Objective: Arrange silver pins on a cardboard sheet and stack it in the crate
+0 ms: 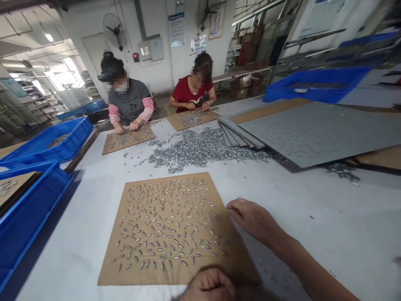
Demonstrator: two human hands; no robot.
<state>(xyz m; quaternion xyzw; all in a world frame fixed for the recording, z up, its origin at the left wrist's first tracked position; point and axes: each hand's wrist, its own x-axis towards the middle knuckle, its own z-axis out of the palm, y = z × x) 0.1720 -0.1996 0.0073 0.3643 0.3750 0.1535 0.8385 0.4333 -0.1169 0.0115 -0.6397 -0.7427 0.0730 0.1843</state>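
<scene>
In front of me a brown cardboard sheet (109,267) lies on the white table, with many small silver spindle-shaped metal pieces (163,207) spread over it. My right hand (250,217) is at the sheet's right edge, thumb and fingers curled together; whether they pinch the edge or a piece is hidden. Over the near edge, toward the right corner, my left hand (213,286) is closed with its knuckles up. Its fingertips are out of sight, so anything inside it cannot be seen. Beyond the sheet lies a wide heap of the same metal pieces (194,148).
Grey sheets (322,129) are stacked at the right, near a blue tray (316,83). Blue bins (34,209) line the left side. Across the table two people handle metal pieces on a left cardboard (108,146) and a right cardboard (173,121).
</scene>
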